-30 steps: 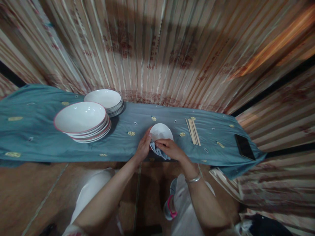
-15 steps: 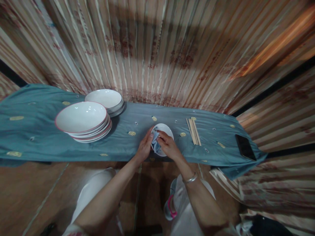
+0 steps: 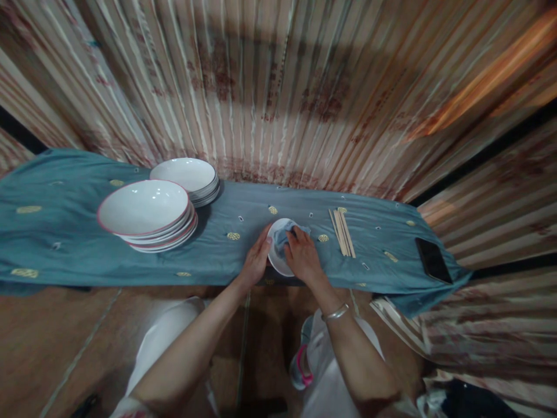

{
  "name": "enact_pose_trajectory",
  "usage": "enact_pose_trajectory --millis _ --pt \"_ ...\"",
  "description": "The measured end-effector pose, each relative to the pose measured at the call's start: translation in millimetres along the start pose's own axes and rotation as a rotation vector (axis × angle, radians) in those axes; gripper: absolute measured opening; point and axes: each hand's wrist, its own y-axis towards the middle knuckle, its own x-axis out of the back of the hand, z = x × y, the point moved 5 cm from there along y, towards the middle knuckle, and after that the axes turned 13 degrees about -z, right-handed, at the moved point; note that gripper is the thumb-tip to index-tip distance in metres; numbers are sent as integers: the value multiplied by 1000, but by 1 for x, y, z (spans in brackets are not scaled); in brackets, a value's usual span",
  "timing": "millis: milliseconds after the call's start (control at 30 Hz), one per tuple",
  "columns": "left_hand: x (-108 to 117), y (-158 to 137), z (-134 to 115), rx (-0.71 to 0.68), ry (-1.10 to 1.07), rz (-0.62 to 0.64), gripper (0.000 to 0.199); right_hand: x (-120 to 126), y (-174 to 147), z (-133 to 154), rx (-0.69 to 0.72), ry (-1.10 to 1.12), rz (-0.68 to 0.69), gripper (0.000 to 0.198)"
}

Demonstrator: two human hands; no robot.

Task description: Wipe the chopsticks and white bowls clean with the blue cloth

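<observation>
Holding bowl (image 3: 277,262), fingers (image 3: 296,244) on cloth (image 3: 282,238), curtain print (image 3: 324,103) illegible

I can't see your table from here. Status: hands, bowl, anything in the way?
Left hand holding bowl at left. Right hand holding cloth in it. Chopsticks apart to the right, not in the way.

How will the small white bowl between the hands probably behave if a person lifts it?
The small white bowl is probably stiff and breakable, since its smooth white wall looks ceramic. It may feel slippery, lacking a handle; the left hand holds its side. The crumpled blue cloth inside would likely add little weight.
</observation>
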Motion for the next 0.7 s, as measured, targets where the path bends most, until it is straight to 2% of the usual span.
enact_pose_trajectory --millis 133,267,367,500,700 --pt "0 1 1 8 -9 -9 54 5 -3 -4 24 -96 73 28" --pt "0 1 2 6 -2 -15 55 4 -6 -4 98 -96 200 32" --pt "0 1 0 -5 -9 -18 55 6 -8 -5 97 -63 263 32" --pt "1 1 -1 8 -4 -21 54 7 -9 -5 76 106 336 33" --pt "0 2 1 3 -37 -3 57 4 -8 -1 56 518 367 34"
